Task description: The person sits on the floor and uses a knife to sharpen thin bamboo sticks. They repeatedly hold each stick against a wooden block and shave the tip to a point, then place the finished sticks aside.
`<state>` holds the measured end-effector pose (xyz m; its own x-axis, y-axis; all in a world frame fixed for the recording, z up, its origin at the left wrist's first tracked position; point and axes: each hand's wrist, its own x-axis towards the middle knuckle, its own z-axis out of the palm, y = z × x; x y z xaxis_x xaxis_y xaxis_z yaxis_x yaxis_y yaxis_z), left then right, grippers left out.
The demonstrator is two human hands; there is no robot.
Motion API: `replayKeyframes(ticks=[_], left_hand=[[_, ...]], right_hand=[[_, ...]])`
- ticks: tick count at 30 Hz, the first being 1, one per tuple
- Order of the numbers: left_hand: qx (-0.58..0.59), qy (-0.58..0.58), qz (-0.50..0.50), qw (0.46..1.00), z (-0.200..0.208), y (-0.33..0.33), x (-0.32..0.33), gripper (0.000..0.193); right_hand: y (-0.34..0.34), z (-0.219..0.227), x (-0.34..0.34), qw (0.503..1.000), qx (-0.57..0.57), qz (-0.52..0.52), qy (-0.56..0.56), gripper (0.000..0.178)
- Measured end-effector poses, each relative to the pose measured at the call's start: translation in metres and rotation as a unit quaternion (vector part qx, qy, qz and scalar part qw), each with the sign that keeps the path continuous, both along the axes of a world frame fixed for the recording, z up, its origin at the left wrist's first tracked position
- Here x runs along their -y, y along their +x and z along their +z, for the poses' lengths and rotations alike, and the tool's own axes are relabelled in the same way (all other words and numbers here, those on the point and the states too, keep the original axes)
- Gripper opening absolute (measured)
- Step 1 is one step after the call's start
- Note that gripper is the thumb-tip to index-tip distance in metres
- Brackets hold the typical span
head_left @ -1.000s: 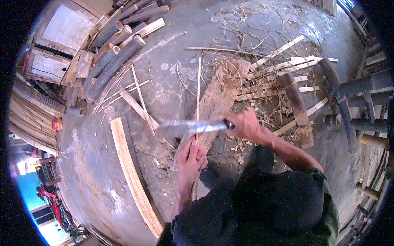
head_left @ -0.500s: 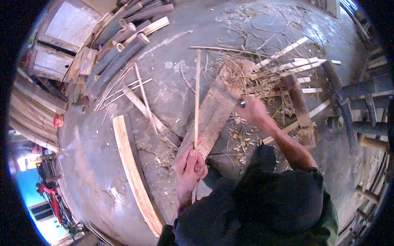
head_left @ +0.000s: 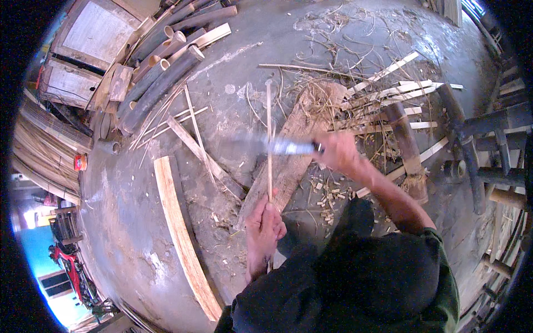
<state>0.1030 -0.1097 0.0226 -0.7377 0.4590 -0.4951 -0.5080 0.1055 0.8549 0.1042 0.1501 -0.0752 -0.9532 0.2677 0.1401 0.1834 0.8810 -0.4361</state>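
Note:
My left hand (head_left: 264, 223) is closed around a thin bamboo strip (head_left: 270, 116), which points away from me with its far end free. In my right hand (head_left: 337, 152) is a knife (head_left: 294, 147), its blade blurred and lying crosswise at the strip, beyond my left hand. Whether the edge touches the strip cannot be made out. Below both lies a long wooden plank (head_left: 294, 172), slanting from near left to far right. Curly shavings (head_left: 319, 97) cover its far end.
Split bamboo pieces (head_left: 411, 89) and small chips (head_left: 333, 194) lie on the right. A broad split bamboo length (head_left: 177, 227) rests at the left. Dark bamboo poles (head_left: 161, 89) are piled at the far left, and a red motorcycle (head_left: 72, 272) stands at the left edge.
The knife has swung to the left, from over the plank to across the strip. My left hand and the strip have shifted slightly right and toward me.

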Motion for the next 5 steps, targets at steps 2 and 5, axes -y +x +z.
replayKeyframes(ticks=[2, 5], left_hand=[[-0.001, -0.007, -0.014, 1.000, 0.003, 0.005, 0.003, 0.037], [-0.002, 0.007, -0.046, 0.999, 0.010, 0.010, 0.011, 0.038]], right_hand=[[-0.015, 0.002, -0.037, 0.993, -0.054, -0.088, -0.062, 0.022], [-0.024, -0.003, -0.083, 0.987, 0.025, -0.142, -0.076, 0.029]])
